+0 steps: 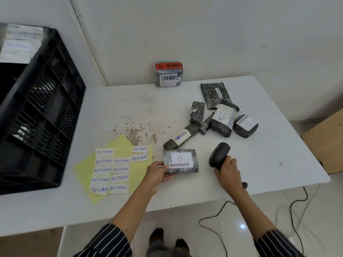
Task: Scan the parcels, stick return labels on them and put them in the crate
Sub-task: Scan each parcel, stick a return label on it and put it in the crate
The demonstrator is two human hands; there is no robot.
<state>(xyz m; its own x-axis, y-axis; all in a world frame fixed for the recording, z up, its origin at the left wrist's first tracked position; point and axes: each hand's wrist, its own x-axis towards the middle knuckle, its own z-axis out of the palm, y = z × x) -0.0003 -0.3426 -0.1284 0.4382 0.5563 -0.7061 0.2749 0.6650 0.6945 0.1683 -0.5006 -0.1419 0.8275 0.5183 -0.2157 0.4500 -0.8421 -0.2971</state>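
Observation:
A flat dark parcel (pixel 185 154) with a white label marked "B" and a barcode lies near the table's front. My left hand (pixel 157 174) grips its left edge. My right hand (pixel 227 169) holds a black barcode scanner (pixel 219 153) by the handle, its head just right of that parcel. Several more dark wrapped parcels (pixel 222 117) lie in a cluster behind. Another parcel with an orange sticker (pixel 168 74) leans on the wall. A yellow sheet (pixel 83 167) carries several white "RETURN" labels (pixel 111 169). The black crate (pixel 37 112) stands at the left.
The white table (pixel 269 154) has a stained patch in the middle. A parcel with a white label (pixel 20 43) shows in the crate's far corner. A cardboard box (pixel 326 141) sits on the floor at the right. Cables (pixel 259 206) trail across the floor below the table's front edge.

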